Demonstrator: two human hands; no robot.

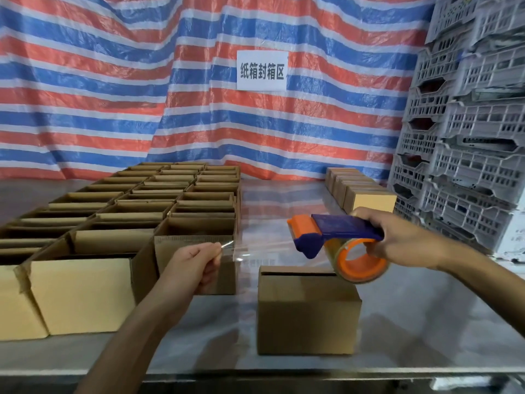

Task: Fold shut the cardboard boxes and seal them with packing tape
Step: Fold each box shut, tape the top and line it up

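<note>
Two hands stretch clear tape [255, 253] above folded box [306, 305] on worktop [426, 322]: left hand [196, 265] pinches free end, right hand [397, 237] curled round dispenser [335, 231]. Sealing step; next likely needs strip lowered squarely onto flap seam.

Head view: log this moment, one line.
left hand pinches tape end | right hand holds dispenser | box under dispenser

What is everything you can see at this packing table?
open cardboard boxes: many, brown, table's left
folded cardboard box: one, brown, front centre
closed cardboard boxes: several, brown, far right
tape dispenser: one, blue-orange, above folded box
tape strip: one, clear, between hands
sign: one, white, on tarp
tarp: one, red-blue-white striped, behind
plastic crates: many, grey, stacked right
table: one, steel, underneath
left hand: pinches tape strip
right hand: grips tape dispenser
</note>
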